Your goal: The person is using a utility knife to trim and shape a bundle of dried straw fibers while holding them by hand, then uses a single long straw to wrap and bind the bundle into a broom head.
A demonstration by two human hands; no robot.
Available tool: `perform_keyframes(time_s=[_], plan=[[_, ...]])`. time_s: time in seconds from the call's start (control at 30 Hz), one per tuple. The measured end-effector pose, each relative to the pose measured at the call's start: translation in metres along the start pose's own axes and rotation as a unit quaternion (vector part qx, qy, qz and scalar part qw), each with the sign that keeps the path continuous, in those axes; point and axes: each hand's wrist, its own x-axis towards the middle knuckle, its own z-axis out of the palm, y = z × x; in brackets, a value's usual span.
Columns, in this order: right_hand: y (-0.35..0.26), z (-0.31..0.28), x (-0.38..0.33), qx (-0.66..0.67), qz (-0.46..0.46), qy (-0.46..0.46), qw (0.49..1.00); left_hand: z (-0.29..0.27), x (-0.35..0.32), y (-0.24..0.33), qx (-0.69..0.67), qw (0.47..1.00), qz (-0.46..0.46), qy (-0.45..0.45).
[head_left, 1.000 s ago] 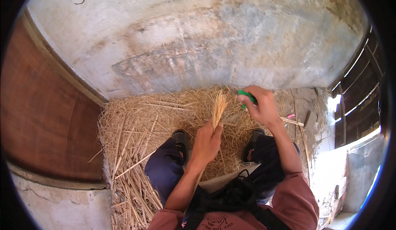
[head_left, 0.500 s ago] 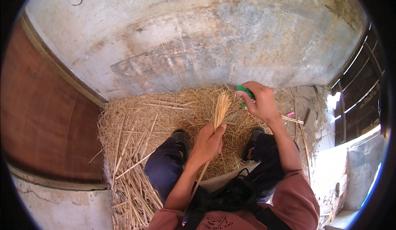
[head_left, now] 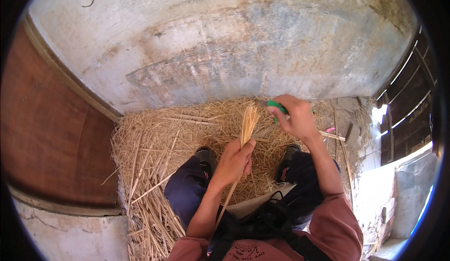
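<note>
My left hand (head_left: 234, 161) is closed around a bundle of straw stalks (head_left: 248, 123). The bundle's loose tips fan out upward above the fist, and its thin lower end runs down past my left forearm. To the right of the tips, my right hand (head_left: 297, 118) is wrapped around green-handled scissors (head_left: 277, 106). A short dark blade points left, close to the straw tips; I cannot tell whether it touches them. My fingers hide much of the handles.
Loose straw (head_left: 187, 130) covers the floor around my shoes, with longer stalks (head_left: 154, 219) heaped at the left. A stained wall (head_left: 225, 50) rises in front. A brown wooden panel (head_left: 61, 120) stands left; dark slats (head_left: 408, 101) are at the right.
My right hand has shifted slightly, and the scissors' blade now shows nearer the straw tips. The bundle's top has tipped a little to the left in my left hand.
</note>
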Motion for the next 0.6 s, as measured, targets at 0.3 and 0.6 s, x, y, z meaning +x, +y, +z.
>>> perform_keyframes(time_s=[0.3,0.6], plan=[[-0.023,-0.016,-0.004,0.066,-0.073,-0.143,0.985,-0.005,0.001,0.002,-0.055,0.998,-0.005,-0.002],[-0.006,-0.017,0.004,0.004,0.032,-0.009,0.999,0.001,-0.001,0.005,-0.033,0.999,-0.012,-0.015]])
